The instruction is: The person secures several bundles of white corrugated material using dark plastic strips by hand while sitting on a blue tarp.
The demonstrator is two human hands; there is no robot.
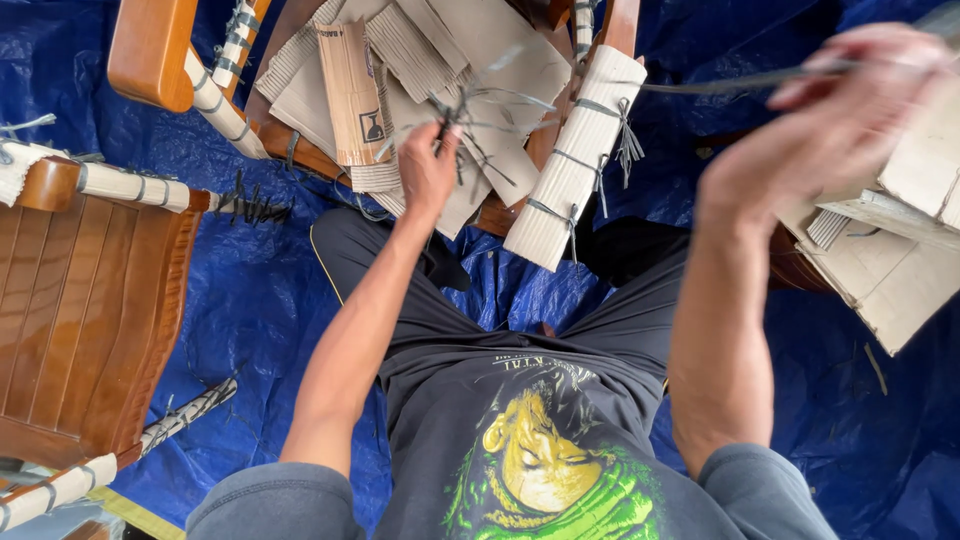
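Left hand (428,170) and right hand (835,125) both gripping grey strapping (700,82) above cardboard-wrapped chair (480,110), on blue tarpaulin floor (270,300).

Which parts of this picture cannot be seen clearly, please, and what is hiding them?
- Right hand, head view: motion-blurred; its grip on the grey strip is unclear.
- Left hand: fingertips hidden among tangled grey ties.
- Chair seat: covered by cardboard pieces.
- Wooden chair on the left: cut off by the frame edge.
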